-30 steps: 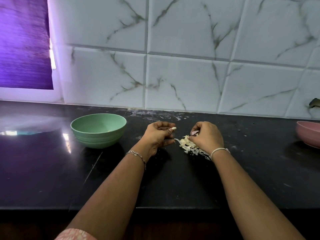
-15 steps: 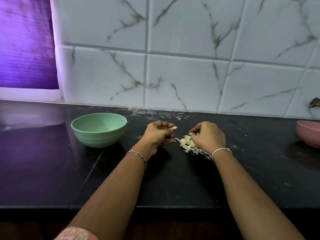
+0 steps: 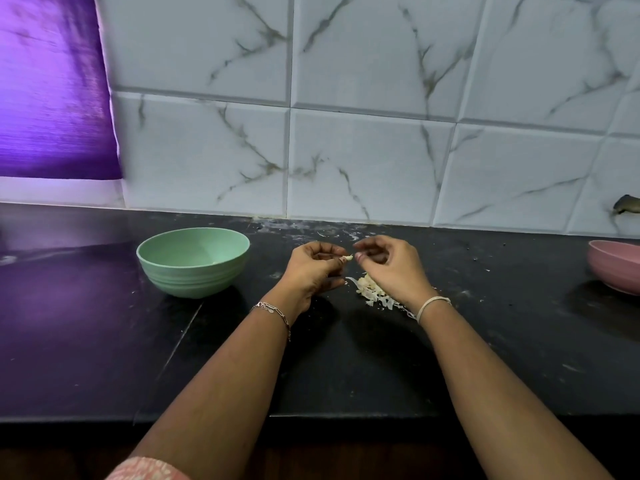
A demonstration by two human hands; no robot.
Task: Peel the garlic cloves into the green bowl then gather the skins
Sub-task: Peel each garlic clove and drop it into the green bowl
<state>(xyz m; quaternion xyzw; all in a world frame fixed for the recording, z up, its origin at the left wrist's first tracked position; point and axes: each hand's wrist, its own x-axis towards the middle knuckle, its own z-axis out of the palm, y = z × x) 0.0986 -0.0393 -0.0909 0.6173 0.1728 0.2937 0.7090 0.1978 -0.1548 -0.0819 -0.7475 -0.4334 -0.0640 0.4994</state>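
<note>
Nearest, bottom edge: pink patterned sleeve on the left arm. Both forearms run up from there over the black surface, converging slightly toward the hands. Left wrist: chain bracelet. Right wrist: white band.

Left hand: fingers curled in, garlic clove pinched at the fingertips, pale tip sticking out to the right. Clove sits off the surface, between the two hands, not in either bowl.

Right hand: fingers curled, fingertips just beside the clove tip. Can't tell if they touch it or pinch anything, too small and shadowed.

Skin pile: pale shreds on the surface directly under the right hand and wrist, partly hidden by the hand, a few strands trailing toward the white band. One loose strip pokes out on the pile's left side.

Green bowl: upright on the surface, left of the left hand, near it but apart. Inner wall visible, bottom mostly hidden by the near rim.

Pink bowl: far right on the surface, cut by the frame edge, well apart from the hands.

Further back: pale crumbs and smears along the rear strip of the surface. Behind that, white marble-veined tiled wall; purple blind upper left; small dark object against the wall at the right edge, can't identify it
</note>
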